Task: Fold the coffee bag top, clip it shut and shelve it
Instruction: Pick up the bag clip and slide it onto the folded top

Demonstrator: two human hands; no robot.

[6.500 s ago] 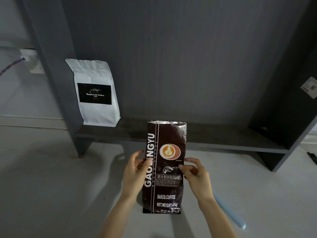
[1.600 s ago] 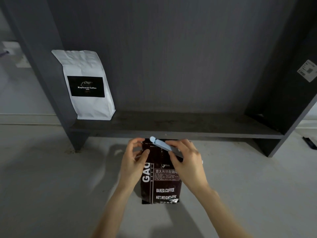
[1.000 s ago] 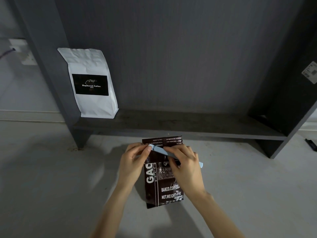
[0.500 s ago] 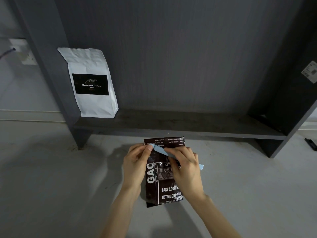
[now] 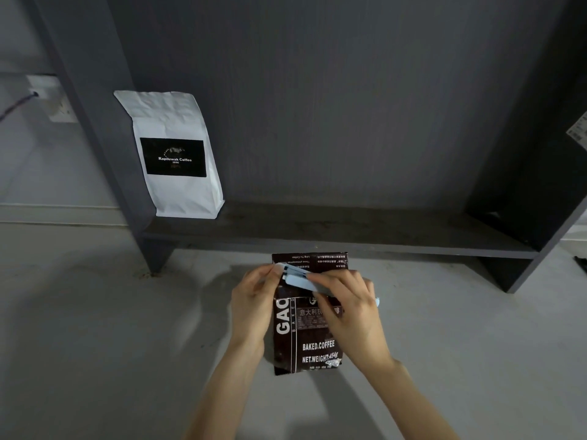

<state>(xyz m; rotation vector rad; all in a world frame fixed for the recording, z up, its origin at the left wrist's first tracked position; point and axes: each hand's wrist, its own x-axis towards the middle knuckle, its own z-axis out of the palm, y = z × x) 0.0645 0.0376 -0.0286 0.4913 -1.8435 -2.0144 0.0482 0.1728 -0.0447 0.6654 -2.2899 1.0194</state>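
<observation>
Item 1: dark brown coffee bag (image 5: 309, 341), upright on the grey floor (image 5: 95, 328) just in front of the shelf (image 5: 333, 231). Its top is folded over; we read small upside-down print on the flap, and "GAO", "BAKED.COFFEE" and "NET.WEIGHT" below. The rest of the lettering is covered by our hands.

Item 2: pale blue clip (image 5: 300, 277), laid slantwise across the fold. Only its left end and a tip at the right show; we cannot tell whether it is snapped closed.

Item 3: our left hand (image 5: 254, 300), fingers curled at the bag's upper left corner, pinching the clip's end.

Item 4: our right hand (image 5: 349, 308), closed over the clip's middle and pressing it to the bag's front.

Item 5: white coffee bag (image 5: 173, 154) with a black label, standing at the shelf's left end against the side panel.

Item 6: wall socket (image 5: 52, 100) with cable, far left, partly cut off by the shelf's upright.

Item 7: paper sticker (image 5: 578, 130), right edge, cropped and unreadable.
</observation>
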